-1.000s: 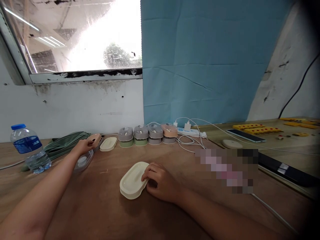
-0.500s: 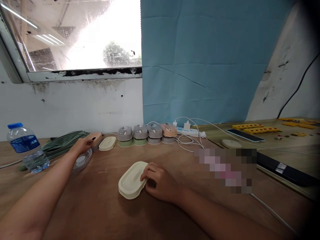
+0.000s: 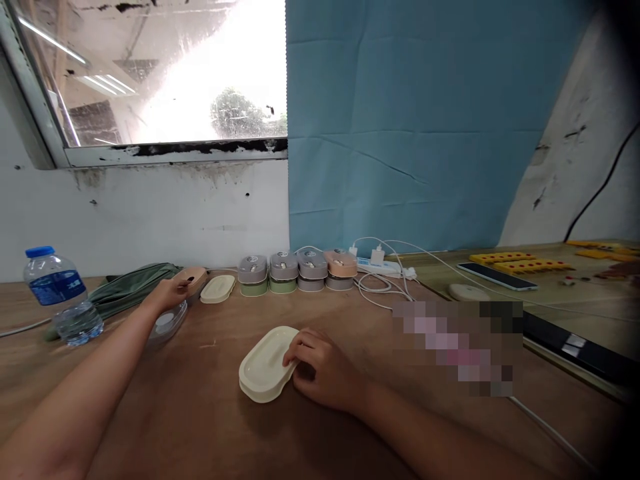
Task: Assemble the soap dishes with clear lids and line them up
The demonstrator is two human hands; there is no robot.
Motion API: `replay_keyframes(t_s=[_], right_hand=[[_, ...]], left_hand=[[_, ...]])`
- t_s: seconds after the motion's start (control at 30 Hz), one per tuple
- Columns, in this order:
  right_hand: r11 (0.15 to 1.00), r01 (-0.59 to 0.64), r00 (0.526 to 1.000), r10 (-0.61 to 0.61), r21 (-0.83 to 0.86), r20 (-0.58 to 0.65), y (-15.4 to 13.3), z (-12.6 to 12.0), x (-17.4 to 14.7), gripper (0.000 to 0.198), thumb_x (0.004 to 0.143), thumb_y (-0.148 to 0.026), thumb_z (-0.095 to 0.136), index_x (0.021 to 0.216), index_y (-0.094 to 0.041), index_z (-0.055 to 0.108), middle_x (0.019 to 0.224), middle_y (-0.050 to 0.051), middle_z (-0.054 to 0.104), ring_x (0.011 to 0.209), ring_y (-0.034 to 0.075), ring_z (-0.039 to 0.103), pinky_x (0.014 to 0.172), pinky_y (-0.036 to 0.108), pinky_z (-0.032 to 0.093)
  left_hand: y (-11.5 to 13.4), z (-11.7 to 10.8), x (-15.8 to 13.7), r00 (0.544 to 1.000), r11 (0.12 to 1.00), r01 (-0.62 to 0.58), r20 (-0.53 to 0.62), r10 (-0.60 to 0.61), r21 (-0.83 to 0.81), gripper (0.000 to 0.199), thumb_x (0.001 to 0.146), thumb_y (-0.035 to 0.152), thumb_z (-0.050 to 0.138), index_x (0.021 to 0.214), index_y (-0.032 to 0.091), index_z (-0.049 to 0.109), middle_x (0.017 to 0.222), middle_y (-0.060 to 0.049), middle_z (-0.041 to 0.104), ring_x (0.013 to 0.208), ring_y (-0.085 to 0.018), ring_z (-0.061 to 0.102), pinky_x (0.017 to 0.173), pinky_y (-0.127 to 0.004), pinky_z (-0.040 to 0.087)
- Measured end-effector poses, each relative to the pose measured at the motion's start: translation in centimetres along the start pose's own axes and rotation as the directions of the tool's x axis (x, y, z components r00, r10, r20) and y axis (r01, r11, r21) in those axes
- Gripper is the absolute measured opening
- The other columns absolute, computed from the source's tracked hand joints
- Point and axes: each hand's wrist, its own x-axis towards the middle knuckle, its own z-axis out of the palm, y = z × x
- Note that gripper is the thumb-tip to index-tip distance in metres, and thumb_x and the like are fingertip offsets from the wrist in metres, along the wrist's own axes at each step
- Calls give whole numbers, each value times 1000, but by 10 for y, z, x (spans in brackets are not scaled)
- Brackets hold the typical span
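At the far left of the table, my left hand (image 3: 171, 293) is closed on a peach oval piece (image 3: 196, 277) that looks like a lid or shallow case. Just below that hand lies a clear plastic cover (image 3: 169, 324), partly hidden by my forearm. A second, smaller cream oval tray (image 3: 218, 289) rests to the right of the peach piece. In front of me is a cream oval tray (image 3: 265, 365) with a raised rim. My right hand (image 3: 323, 367) grips its right edge with bent fingers, the thumb partly hidden.
Several small stacked boxes (image 3: 283, 272) line the back beside a white power strip (image 3: 383, 267) and looped cables. A water bottle (image 3: 63, 293) and green cloth bag (image 3: 135, 287) stand left. On the right are a phone (image 3: 497, 276), yellow parts (image 3: 530, 264) and a blurred-out patch.
The whole scene has shifted slightly right and down in the picture as the camera turned. Both hands keep the same hold, with no other visible change.
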Motion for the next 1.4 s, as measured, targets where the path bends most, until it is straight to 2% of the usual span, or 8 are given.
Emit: replay_keyframes(t_s=[0.13,0.23,0.37,0.43,0.47,0.7,1.07,1.4], right_hand=[[1000,0,1000,0,2,-7,0,0,0,29,59,0,50,78,-20,58,79,2,57,80,17,50,75,29,42],[1000,-10,1000,10,6,-6,0,0,1,30,59,0,50,79,-20,59,79,2,57,80,17,51,74,29,42],[999,-49,999,49,5,11,0,0,1,29,59,0,50,79,-20,59,81,2,57,80,17,52,73,29,42],[997,-78,997,78,7,28,1,0,1,29,60,0,50,80,-20,59,83,2,58,80,16,52,74,28,42],[996,-90,995,90,9,37,1,0,1,29,61,0,50,80,-20,59,83,2,58,81,16,53,73,28,42],[991,-128,989,125,26,79,0,-2,2,29,62,-1,51,82,-20,59,86,2,58,82,16,53,75,28,43],[994,-111,983,108,16,150,2,1,0,17,63,-8,52,73,-18,61,76,2,57,75,15,52,72,26,41],[994,-104,975,94,41,202,5,2,-1,13,65,-10,52,72,-17,61,74,1,61,73,14,54,74,25,40]], left_hand=[[20,-12,-6,988,996,-82,-127,84,18,43,70,24,45,112,15,55,113,-8,58,104,-24,52,88,-28,38],[54,-28,-27,931,953,-300,-227,285,-32,34,74,25,42,101,16,60,107,-8,58,100,-21,52,89,-27,37],[116,-42,-89,714,696,-691,-34,699,-197,27,75,23,43,93,23,63,97,-4,59,89,-17,54,80,-27,41],[143,-40,-124,591,581,-757,66,804,-299,28,73,20,48,96,27,62,95,-3,60,86,-17,54,80,-28,40],[153,-36,-140,586,576,-748,77,806,-329,29,73,20,50,98,29,61,94,-2,61,85,-16,54,79,-29,40],[166,-13,-172,716,702,-611,123,687,-365,18,77,33,52,91,28,62,85,-5,60,81,-17,55,66,-27,42],[101,-34,-78,952,950,-304,4,305,-69,29,74,36,47,84,19,67,83,-5,63,71,-17,57,64,-25,40],[90,9,-4,987,985,-155,-34,157,72,32,72,33,45,92,21,67,99,-5,64,89,-20,57,74,-25,39]])
